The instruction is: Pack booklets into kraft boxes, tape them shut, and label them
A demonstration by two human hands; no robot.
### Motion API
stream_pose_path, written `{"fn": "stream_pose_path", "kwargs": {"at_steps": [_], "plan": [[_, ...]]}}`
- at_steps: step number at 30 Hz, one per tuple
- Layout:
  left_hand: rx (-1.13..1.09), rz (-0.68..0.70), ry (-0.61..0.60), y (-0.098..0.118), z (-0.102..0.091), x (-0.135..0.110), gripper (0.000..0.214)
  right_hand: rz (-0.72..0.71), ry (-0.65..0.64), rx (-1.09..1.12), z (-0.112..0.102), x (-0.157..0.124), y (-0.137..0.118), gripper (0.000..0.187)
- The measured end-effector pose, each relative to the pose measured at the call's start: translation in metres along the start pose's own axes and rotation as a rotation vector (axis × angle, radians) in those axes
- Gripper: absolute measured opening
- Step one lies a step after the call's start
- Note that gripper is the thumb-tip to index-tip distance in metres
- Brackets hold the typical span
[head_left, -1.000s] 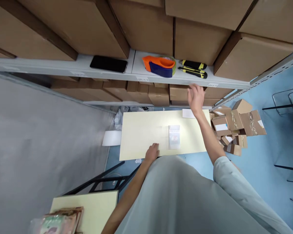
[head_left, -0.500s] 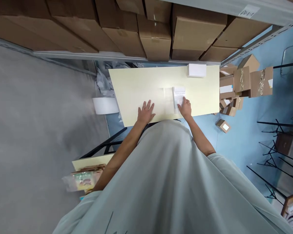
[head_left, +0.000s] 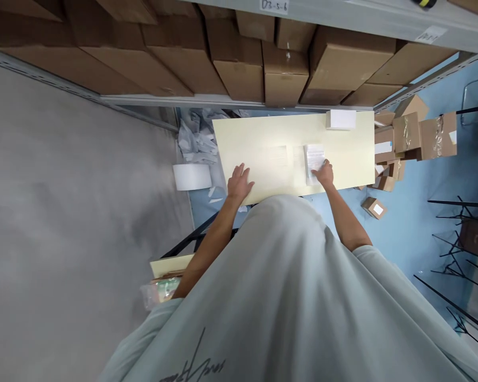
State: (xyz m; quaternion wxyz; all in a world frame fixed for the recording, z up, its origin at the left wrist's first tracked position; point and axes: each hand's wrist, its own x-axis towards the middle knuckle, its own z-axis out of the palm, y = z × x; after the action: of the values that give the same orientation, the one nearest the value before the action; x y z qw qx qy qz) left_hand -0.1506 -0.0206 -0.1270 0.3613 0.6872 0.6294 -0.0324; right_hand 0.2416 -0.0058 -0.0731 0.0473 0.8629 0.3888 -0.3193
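Observation:
A pale yellow table (head_left: 350,159) stands in front of me, below a shelf of cardboard boxes. My left hand (head_left: 239,182) lies flat on the table's near edge with fingers spread, holding nothing. My right hand (head_left: 324,173) rests on the lower right corner of a small white printed packet (head_left: 313,158) lying on the table; its fingers are curled onto the packet. Just left of the packet lies a thin clear sheet (head_left: 271,157). A small white box (head_left: 340,119) sits at the table's far edge.
Brown cardboard boxes (head_left: 284,79) fill the shelf behind the table. Small taped cartons (head_left: 406,138) are piled on the blue floor at right. A white roll (head_left: 192,176) and crumpled paper (head_left: 197,140) lie left of the table. Black metal frames (head_left: 462,249) stand at right.
My right hand came down from the upper shelf onto the packet and has slid it right, away from the clear sheet. My left hand went from curled to flat. The view tilted down.

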Motion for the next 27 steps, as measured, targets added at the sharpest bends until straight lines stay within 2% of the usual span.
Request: {"fn": "stream_pose_path", "kwargs": {"at_steps": [6,12,15,17,20,24,27], "plan": [[0.019,-0.024,-0.015,-0.01,-0.006,-0.007,0.084,0.049,-0.011,0.004,0.001,-0.004,-0.007,0.084],[0.009,0.031,-0.039,-0.042,-0.019,-0.009,0.077,0.065,-0.017,0.018,-0.003,0.001,-0.009,0.085],[-0.013,-0.009,-0.018,-0.041,-0.017,-0.003,0.072,0.083,-0.043,0.001,-0.011,0.009,-0.011,0.09],[-0.038,-0.081,0.008,-0.029,-0.012,0.003,0.069,0.086,-0.071,-0.026,-0.016,0.014,-0.013,0.09],[-0.076,-0.154,0.015,0.001,0.0,0.01,0.063,0.058,-0.12,-0.023,-0.019,0.021,-0.014,0.081],[-0.144,-0.032,-0.023,0.055,0.018,0.017,0.06,0.001,-0.184,0.05,-0.012,0.023,-0.01,0.065],[-0.253,0.014,-0.12,0.097,0.028,0.021,0.06,-0.027,-0.194,0.122,-0.013,0.021,0.002,0.056]]}}
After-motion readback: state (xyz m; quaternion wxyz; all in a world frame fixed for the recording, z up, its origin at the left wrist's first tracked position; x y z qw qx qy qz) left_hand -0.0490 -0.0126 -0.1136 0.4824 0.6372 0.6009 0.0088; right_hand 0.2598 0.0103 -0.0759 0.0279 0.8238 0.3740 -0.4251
